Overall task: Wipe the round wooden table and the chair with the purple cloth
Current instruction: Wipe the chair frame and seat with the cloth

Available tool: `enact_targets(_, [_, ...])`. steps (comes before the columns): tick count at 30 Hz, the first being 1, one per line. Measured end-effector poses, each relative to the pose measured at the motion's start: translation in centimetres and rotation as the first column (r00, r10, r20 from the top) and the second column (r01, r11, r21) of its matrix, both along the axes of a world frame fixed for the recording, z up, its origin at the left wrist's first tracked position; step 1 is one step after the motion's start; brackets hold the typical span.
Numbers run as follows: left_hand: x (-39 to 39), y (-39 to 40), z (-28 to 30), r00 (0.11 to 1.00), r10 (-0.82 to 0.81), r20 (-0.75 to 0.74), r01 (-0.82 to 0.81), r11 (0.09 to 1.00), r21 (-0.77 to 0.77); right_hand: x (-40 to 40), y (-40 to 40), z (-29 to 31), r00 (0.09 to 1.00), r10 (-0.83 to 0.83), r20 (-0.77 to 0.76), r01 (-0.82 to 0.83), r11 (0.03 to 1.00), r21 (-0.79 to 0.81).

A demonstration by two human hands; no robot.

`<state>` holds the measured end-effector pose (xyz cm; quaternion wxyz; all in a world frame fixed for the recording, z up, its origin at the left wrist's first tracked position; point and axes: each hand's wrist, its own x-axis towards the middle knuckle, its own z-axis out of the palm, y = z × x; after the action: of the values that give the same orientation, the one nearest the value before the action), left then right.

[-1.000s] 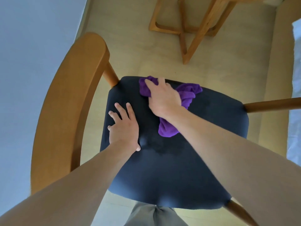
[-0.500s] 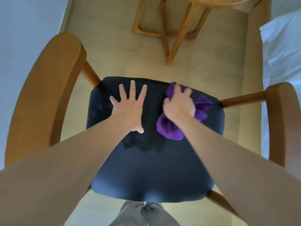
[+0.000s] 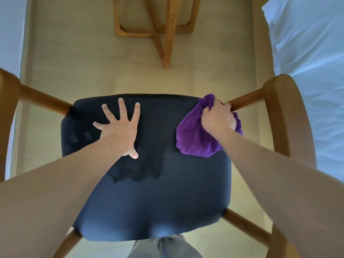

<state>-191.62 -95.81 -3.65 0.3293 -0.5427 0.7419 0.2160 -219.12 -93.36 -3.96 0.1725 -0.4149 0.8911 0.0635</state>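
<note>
I see the purple cloth (image 3: 195,138) bunched at the far right corner of the chair (image 3: 149,192) seat, its far tip lying against the wooden strut that joins the seat to the right armrest. My right hand (image 3: 217,118) sits on top of the cloth with the fingers curled into it, gripping the fabric and pressing it down on the dark blue cushion. My left hand (image 3: 119,131) lies flat on the far left part of the seat, fingers straight and spread wide, palm down, holding nothing. Between the two hands, toward the seat's middle, I see a darker patch (image 3: 137,172) on the upholstery, and a few small dark marks near the left edge. The chair's curved wooden armrests frame the seat on both sides. Beyond the seat's far edge, the wooden base of the table (image 3: 163,28) stands on the pale floor (image 3: 83,62), well apart from the chair. White bedding (image 3: 312,53) fills the right edge.
</note>
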Motion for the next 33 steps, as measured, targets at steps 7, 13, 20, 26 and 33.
enact_targets(7, [0.1, 0.2, 0.6, 0.999, -0.04, 0.029, 0.041, 0.999, -0.001, 10.0, 1.3, -0.1, 0.834, 0.539, 0.118, -0.52, 0.839, -0.162])
enact_targets(13, [0.4, 0.3, 1.0, 0.999, -0.032, 0.027, 0.032, 0.999, 0.008, 4.6, 1.6, -0.2, 0.875, 0.468, 0.119, -0.453, 0.881, -0.135])
enact_targets(20, [0.6, 0.0, 1.0, 1.0, -0.021, 0.001, 0.021, 1.0, 0.019, 2.8, 0.5, -0.2, 0.969, -0.207, 0.138, 0.222, 0.969, -0.106])
enact_targets(26, [0.6, 0.0, 0.4, 0.997, -0.067, -0.033, 0.068, 0.998, 0.013, 8.2, 0.1, -0.1, 0.992, -0.1, 0.076, 0.109, 0.985, -0.131])
enact_targets(33, [1.2, -0.5, 1.0, 0.979, -0.2, -0.041, 0.2, 0.98, -0.001, 16.3, 1.0, -0.1, 0.963, 0.211, 0.168, -0.197, 0.976, -0.096])
